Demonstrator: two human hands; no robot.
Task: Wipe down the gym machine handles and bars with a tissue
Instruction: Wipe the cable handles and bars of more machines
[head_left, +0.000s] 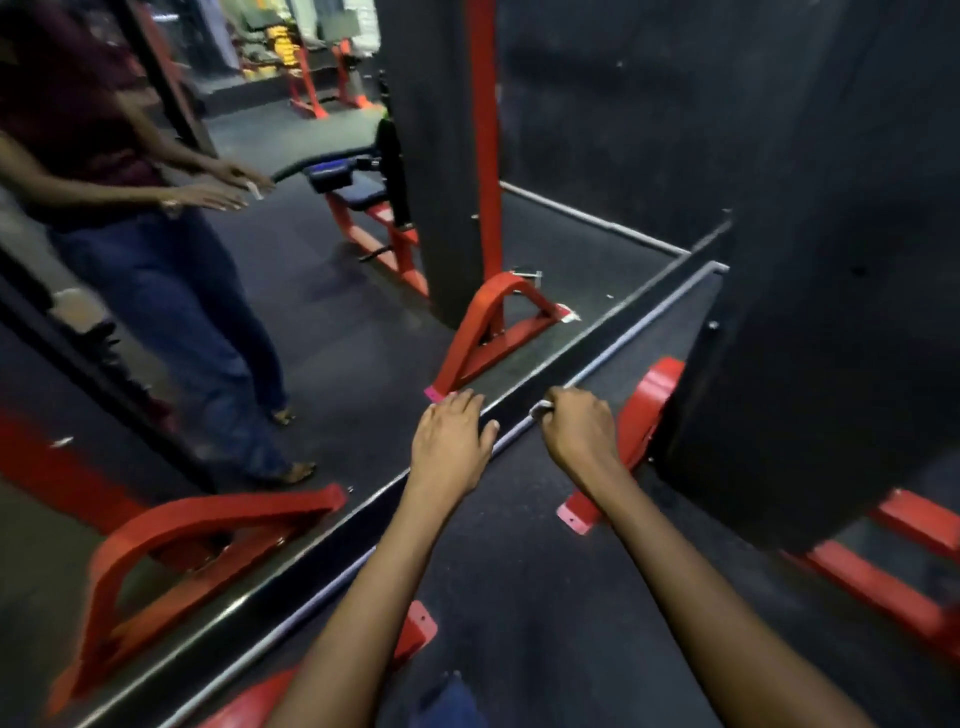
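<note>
Right hand (579, 431) has its fingers curled round a small white tissue (540, 408), pressed near the thin grey bar (613, 358) running along the mirror's foot. Left hand (452, 434) lies flat, fingers straight, on the dark ledge (291, 587). Risk: the small wad may slip or shred, leaving bare fingers rubbing the bar.

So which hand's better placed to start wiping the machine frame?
Right, probably. The right hand pinches what looks like the tissue and is beside the red frame. The left hand holds nothing, fingers straight, toward the mirror.
</note>
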